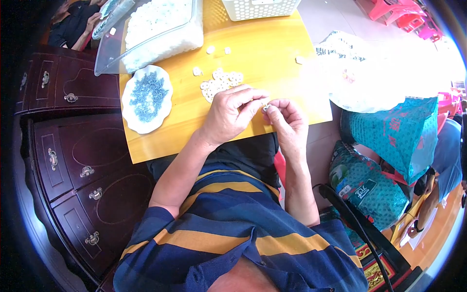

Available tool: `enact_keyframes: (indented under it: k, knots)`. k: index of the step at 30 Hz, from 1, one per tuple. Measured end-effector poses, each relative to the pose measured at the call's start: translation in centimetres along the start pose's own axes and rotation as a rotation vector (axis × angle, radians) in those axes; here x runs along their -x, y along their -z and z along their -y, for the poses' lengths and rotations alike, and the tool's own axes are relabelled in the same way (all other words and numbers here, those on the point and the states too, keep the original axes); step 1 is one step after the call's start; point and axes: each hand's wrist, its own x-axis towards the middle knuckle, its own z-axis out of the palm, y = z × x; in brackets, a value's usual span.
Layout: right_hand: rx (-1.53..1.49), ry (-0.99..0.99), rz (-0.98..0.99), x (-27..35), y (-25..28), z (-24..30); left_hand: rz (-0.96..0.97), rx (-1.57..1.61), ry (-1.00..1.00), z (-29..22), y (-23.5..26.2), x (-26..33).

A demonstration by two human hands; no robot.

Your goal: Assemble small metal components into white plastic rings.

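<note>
My left hand (pixel 232 113) and my right hand (pixel 288 118) meet over the near edge of a yellow wooden table (pixel 272 53). Between their fingertips they pinch a small white ring-shaped part (pixel 265 106), possibly with a tiny metal piece that is too small to make out. Just beyond my left hand lies a loose pile of several similar white ring parts (pixel 220 82). A white scalloped dish (pixel 147 98) holding many small blue-grey metal pieces sits at the table's left edge.
A clear plastic tub (pixel 160 29) full of white parts stands at the far left; a white perforated basket (pixel 260 8) at the back. Dark wooden drawers (pixel 73 155) lie left. White and teal sacks (pixel 389 131) sit right, beside another person's arm (pixel 428 204).
</note>
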Motion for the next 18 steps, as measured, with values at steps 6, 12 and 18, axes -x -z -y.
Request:
enact_keyframes:
  k: [6,12,18]
  knots:
    - [0.013,-0.01,-0.004,0.0,0.17,0.02,0.031,0.099,0.11,0.18,-0.02,-0.05]
    - [0.001,-0.005,-0.006,0.07,-0.14,0.26,0.06,0.032,0.058,-0.05,0.03,-0.15]
    - [-0.031,-0.021,-0.027,-0.01,0.01,0.1,0.027,0.032,0.018,-0.16,-0.42,-0.21]
